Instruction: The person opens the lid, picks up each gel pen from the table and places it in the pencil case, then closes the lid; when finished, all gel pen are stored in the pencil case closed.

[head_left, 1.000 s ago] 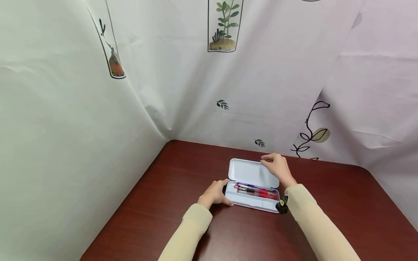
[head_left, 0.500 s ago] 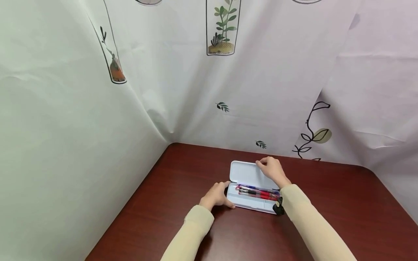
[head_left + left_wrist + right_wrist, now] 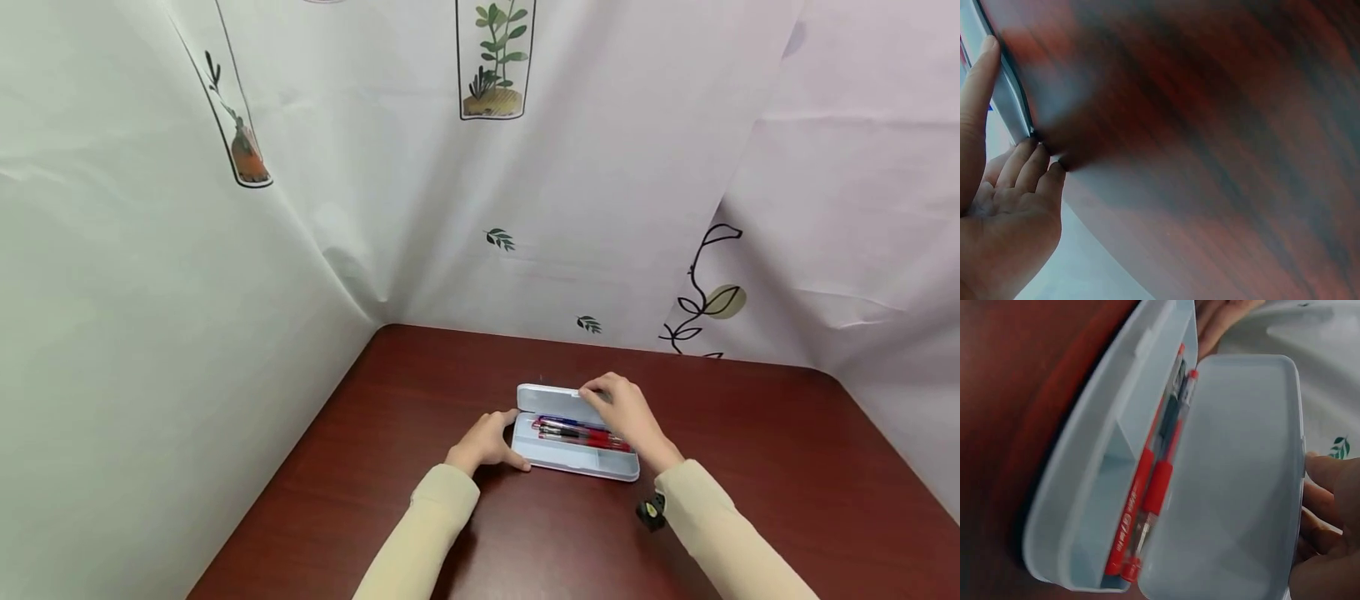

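A pale blue pencil case (image 3: 553, 454) lies on the dark red-brown table, its lid (image 3: 542, 398) raised at a slant along the far side. Several pens (image 3: 1147, 481), with red parts and one dark grip showing, lie in its rear compartment. My left hand (image 3: 486, 440) holds the case's left end, thumb at the front edge and fingers at the back. In the left wrist view, fingertips of this hand (image 3: 1010, 206) touch the case's end. My right hand (image 3: 621, 408) pinches the lid's free edge between thumb and fingers, also visible in the right wrist view.
The wooden table (image 3: 420, 367) extends around the case. A white patterned cloth (image 3: 600, 208) hangs behind it and another pale cloth (image 3: 150, 333) on the left. A small black device (image 3: 651, 512) sits at the right wrist.
My right hand has taken hold of the lid's edge and lifted it from lying back to a steep slant. The left hand stays on the case's left end.
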Motion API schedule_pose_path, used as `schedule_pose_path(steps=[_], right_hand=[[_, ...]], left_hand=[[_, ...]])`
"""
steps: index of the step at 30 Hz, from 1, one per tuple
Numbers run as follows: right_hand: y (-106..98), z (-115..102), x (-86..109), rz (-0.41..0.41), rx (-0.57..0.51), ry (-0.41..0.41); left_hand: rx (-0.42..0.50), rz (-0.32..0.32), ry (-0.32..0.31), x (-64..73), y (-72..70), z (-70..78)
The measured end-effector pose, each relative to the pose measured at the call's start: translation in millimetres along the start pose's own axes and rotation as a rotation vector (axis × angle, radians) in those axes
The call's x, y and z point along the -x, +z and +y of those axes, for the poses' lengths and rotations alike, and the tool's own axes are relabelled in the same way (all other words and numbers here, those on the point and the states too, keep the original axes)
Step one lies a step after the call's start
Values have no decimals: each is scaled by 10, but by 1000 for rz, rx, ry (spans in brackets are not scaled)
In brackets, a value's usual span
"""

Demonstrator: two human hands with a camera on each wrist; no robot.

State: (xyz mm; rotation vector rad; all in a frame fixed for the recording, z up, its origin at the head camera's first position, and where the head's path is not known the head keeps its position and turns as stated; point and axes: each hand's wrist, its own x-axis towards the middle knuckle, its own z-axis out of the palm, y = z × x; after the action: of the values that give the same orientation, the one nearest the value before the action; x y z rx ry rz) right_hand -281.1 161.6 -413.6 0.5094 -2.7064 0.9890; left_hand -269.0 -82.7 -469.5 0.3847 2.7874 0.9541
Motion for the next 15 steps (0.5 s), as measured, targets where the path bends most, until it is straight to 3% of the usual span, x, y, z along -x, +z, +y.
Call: schedule_pose_path(steps=[9,15], right_hand=[[54,-25,303,-5,-14,24],[112,-39,405,-34,19,-17]], left_hand=[[63,-46,39,-38,-51,-52],[121,-84,3,-33,-119,-45]])
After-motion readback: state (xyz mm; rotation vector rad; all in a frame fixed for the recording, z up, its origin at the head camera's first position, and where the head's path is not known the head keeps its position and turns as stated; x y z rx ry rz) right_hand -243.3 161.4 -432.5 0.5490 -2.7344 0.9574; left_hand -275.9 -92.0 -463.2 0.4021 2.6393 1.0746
